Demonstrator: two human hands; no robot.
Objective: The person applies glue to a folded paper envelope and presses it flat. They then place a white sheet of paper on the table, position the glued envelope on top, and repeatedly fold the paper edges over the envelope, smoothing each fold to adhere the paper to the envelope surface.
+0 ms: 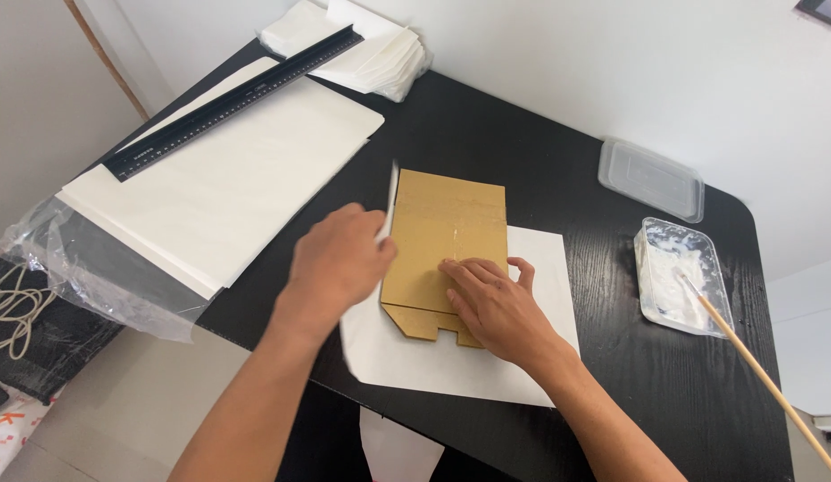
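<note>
A flat brown cardboard piece (447, 234) lies on a white paper sheet (451, 361) on the black table (558, 152). My right hand (491, 303) presses flat on the cardboard's lower right part, fingers spread. My left hand (337, 263) is at the cardboard's left edge, pinching the white sheet's left edge (390, 201) and lifting it upright against the cardboard; this part is blurred.
A stack of large white paper (228, 170) with a black ruler (232, 100) on it lies at the left. Folded white sheets (371, 54) sit at the back. A clear lid (652, 178) and a clear tub of white paste (679, 272) with a wooden stick (755, 366) stand at the right.
</note>
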